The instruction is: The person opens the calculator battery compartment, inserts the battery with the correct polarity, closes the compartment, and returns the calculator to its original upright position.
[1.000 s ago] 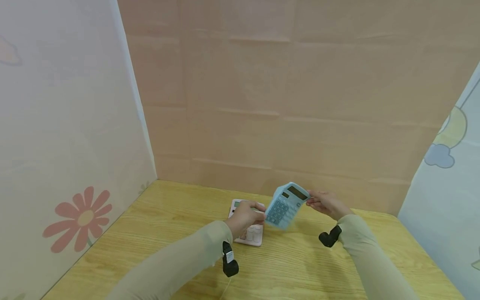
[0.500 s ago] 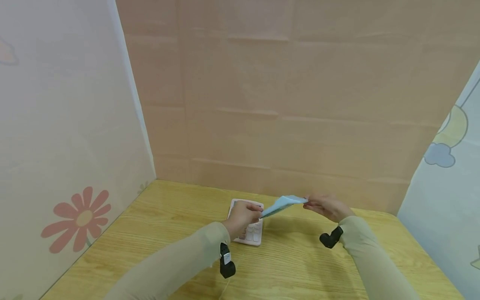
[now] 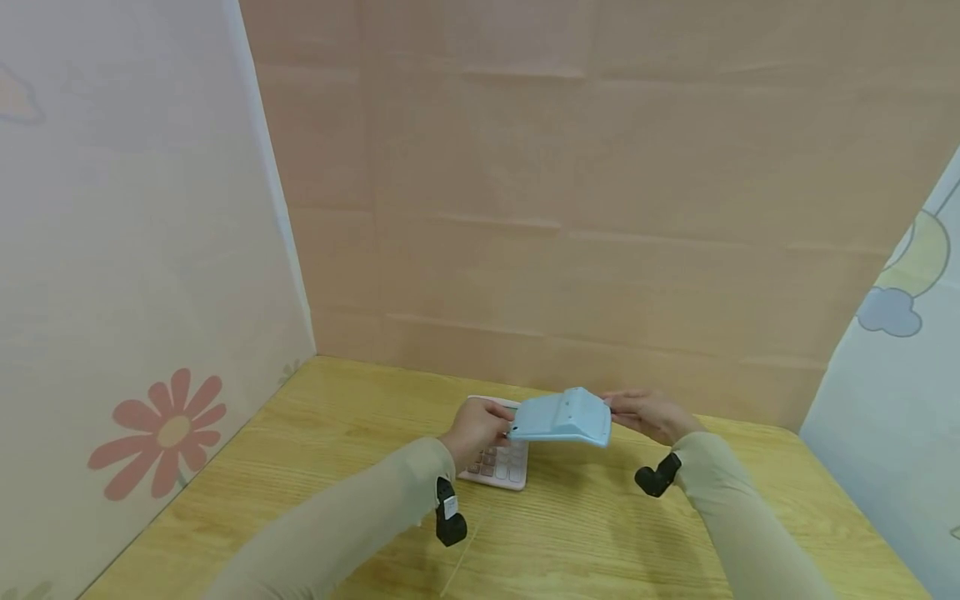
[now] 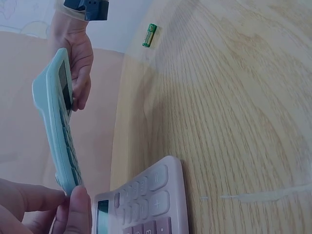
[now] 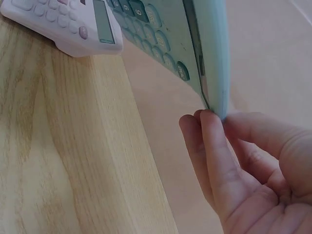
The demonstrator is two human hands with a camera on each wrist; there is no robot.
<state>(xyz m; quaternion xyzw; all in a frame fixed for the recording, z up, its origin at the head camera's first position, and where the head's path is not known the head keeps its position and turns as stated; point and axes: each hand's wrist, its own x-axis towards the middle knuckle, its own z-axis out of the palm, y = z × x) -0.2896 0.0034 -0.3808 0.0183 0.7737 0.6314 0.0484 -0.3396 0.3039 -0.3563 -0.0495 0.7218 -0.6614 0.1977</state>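
Note:
A light blue calculator [image 3: 551,417] is held above the table between both hands, its back facing up in the head view. My left hand [image 3: 477,432] pinches its left end between thumb and fingers. At the opposite end, by the display, my right hand [image 3: 651,415] pinches a corner. The keys [image 5: 156,41] face down toward the table in the right wrist view. Below and to the left, a pale pink calculator [image 3: 504,468] lies face up on the table, partly covered by the left hand and the blue calculator.
The wooden table [image 3: 360,533] ends at a brown papered wall [image 3: 480,208] at the back. A green battery [image 4: 149,35] lies on the table in the left wrist view. Printed white panels [image 3: 150,208] stand at both sides.
The blue calculator has been turned over: its keys and display faced the head camera, then it showed edge-on, and now its back shows. Both hands have kept their pinch.

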